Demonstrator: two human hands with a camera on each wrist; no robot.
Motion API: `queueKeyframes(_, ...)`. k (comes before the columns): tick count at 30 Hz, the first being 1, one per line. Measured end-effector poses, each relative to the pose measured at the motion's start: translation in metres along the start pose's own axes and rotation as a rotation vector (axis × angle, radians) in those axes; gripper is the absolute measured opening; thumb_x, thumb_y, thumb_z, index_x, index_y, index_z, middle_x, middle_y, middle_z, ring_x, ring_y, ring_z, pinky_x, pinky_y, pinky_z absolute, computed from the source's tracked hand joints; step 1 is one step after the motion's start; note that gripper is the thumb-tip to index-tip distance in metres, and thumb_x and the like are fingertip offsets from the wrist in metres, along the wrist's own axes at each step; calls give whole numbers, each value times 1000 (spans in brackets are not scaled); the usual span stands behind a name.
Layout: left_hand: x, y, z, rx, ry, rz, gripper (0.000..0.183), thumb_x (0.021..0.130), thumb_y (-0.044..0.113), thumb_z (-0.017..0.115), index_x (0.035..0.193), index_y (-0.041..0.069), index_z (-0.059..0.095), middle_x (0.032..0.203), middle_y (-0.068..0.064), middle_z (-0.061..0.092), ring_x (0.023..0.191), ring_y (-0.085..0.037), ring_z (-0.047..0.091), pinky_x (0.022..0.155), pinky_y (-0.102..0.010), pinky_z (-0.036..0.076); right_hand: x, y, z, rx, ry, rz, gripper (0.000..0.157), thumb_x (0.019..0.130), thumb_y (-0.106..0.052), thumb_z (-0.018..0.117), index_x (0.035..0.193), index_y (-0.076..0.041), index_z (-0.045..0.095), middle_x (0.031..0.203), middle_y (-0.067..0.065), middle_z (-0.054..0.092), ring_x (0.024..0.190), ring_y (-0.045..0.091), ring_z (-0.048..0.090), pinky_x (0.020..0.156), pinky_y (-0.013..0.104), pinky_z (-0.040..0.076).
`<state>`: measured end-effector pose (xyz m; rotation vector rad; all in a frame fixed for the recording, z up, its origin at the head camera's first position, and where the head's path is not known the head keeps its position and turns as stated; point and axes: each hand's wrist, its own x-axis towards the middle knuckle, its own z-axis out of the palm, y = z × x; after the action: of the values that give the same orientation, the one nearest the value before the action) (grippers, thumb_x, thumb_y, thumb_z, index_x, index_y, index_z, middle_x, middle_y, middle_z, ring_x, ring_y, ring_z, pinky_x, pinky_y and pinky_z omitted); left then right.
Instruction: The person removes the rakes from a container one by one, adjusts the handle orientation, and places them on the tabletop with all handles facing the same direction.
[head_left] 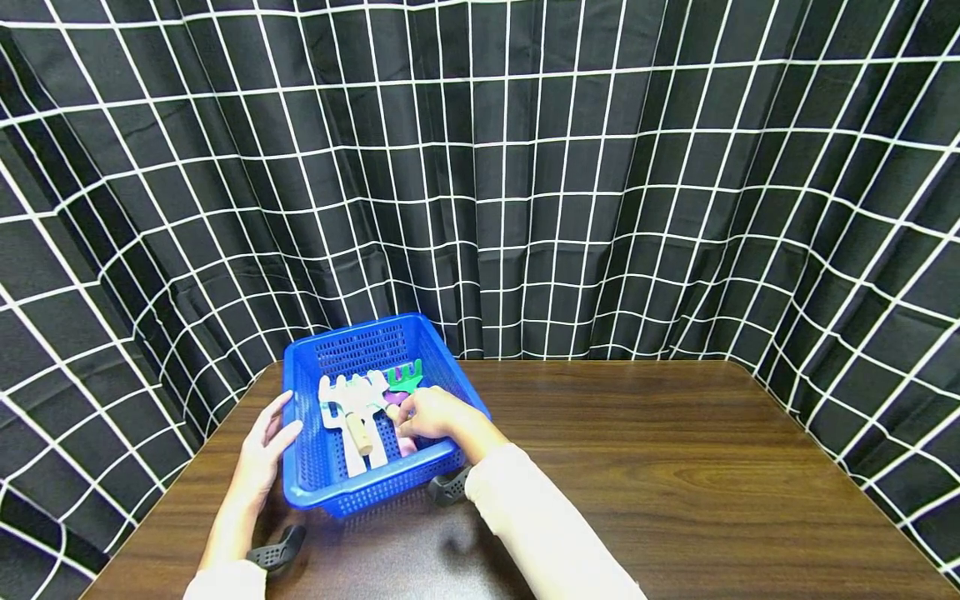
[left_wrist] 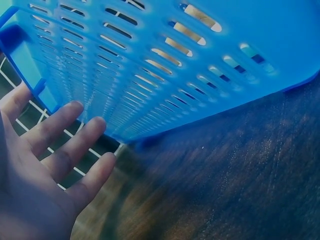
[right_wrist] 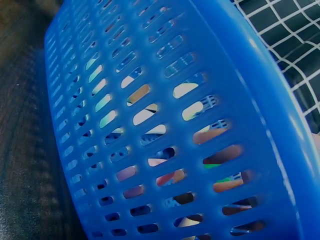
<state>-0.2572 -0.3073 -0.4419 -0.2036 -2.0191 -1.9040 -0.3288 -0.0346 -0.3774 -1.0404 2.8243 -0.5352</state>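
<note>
A blue perforated plastic basket (head_left: 420, 457) stands on the table, holding several small garden tools. My left hand (head_left: 262, 446) is at its left rim, fingers extended; in the left wrist view the fingers (left_wrist: 87, 135) reach along the outside wall. My right hand (head_left: 431, 414) reaches inside over the near right edge and pinches a short wooden handle (head_left: 392, 412) among the tools; its tool head is partly hidden. A white hand fork (head_left: 347, 396) with a wooden handle (head_left: 358, 435) lies beside it. A green rake (head_left: 406, 379) and a purple piece (head_left: 396, 398) lie farther back.
The brown wooden table (head_left: 637, 467) extends to the right of the basket. A black curtain with a white grid (head_left: 510, 208) surrounds its back and sides. Black wrist-worn pieces (head_left: 277, 550) sit by both forearms, the right one (head_left: 448, 487) close to the basket's front wall.
</note>
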Motion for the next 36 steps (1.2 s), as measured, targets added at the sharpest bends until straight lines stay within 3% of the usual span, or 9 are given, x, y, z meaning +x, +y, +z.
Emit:
queueKeyframes(8, 1, -2, 0, -12, 0, 12, 53, 99, 8, 55, 146, -1, 33, 114, 9, 63, 96, -7, 64, 73, -22, 53, -2, 0, -2, -27, 94, 11, 10, 75, -11, 80, 80, -17, 75, 85, -2, 70, 87, 20, 64, 76, 29, 49)
queueKeyframes(17, 2, -2, -1, 7, 7, -7, 54, 99, 10, 55, 147, 0, 33, 113, 11, 62, 97, -8, 64, 74, -24, 54, -2, 1, -2, -24, 308, -10, 7, 78, -8, 74, 81, -15, 75, 86, -2, 72, 83, 19, 67, 72, 30, 52)
queueKeyframes(23, 1, -3, -2, 7, 12, -14, 54, 99, 11, 56, 147, 0, 34, 110, 15, 62, 96, -8, 64, 74, -25, 54, -1, 1, -3, 59, 385, 40, 10, 85, -8, 72, 88, -16, 77, 90, -4, 72, 86, 13, 65, 77, 27, 51)
queueKeyframes(27, 1, -3, -2, 9, 15, -2, 53, 99, 10, 56, 146, 0, 35, 112, 11, 62, 96, -7, 63, 73, -22, 53, -3, -1, -6, 69, 459, 22, 8, 87, -11, 73, 90, -15, 77, 90, -2, 71, 88, 15, 65, 78, 29, 50)
queueKeyframes(36, 1, -3, -2, 42, 18, 1, 53, 99, 11, 56, 146, 1, 35, 113, 10, 61, 96, -6, 63, 73, -21, 53, -7, 0, -8, 120, 648, -2, 5, 86, -12, 73, 91, -13, 74, 80, 0, 65, 74, 15, 57, 68, 28, 47)
